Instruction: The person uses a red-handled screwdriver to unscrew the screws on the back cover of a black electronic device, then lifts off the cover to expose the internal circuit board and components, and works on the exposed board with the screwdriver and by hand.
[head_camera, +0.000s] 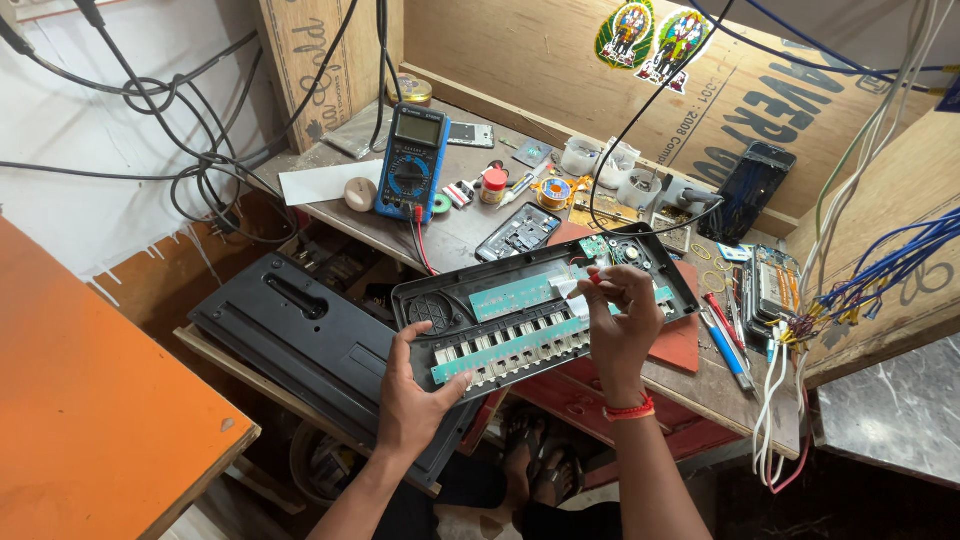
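Your left hand (410, 395) grips the near edge of the opened keyboard shell (540, 300), fingers clamped on it; the shell lies tilted across the worktop (450, 235) edge. Your right hand (615, 325) pinches a small white piece (566, 288) over the green circuit strip (515, 296). Farther back stands a blue multimeter (412, 160)

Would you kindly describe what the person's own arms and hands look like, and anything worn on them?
Both forearms are bare, with no sleeves in view and no gloves. The left hand shows no ring, watch or band. The right hand has a red thread bracelet looped around its wrist, with a thin lighter strand in it. No tattoos or markings can be made out.
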